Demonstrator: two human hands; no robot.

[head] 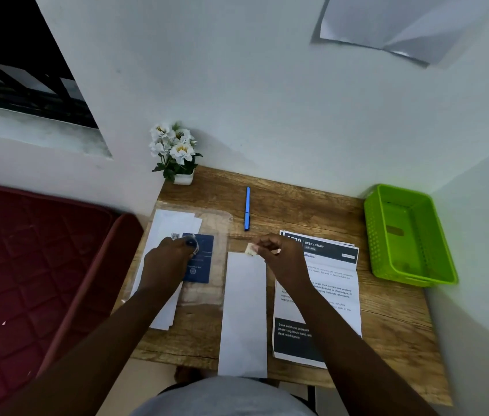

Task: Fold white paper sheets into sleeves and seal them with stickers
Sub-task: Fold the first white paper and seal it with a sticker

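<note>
Sticker (251, 250), a small pale square, is pinched in the fingertips of the right hand (279, 253) just at the twelve o'clock end of the folded paper sleeve (243, 313), which lies lengthwise in the middle of the table (312, 211). At nine o'clock, the left hand (169, 257) curls around what looks like a sticker roll (193, 244) on a dark blue booklet (202, 261). Sealing seems to be the step in hand, so next the sticker must be pressed flat across the sleeve's top edge.

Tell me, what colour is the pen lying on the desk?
Blue; the pen shows clearly in the head view, beyond both hands.
</note>
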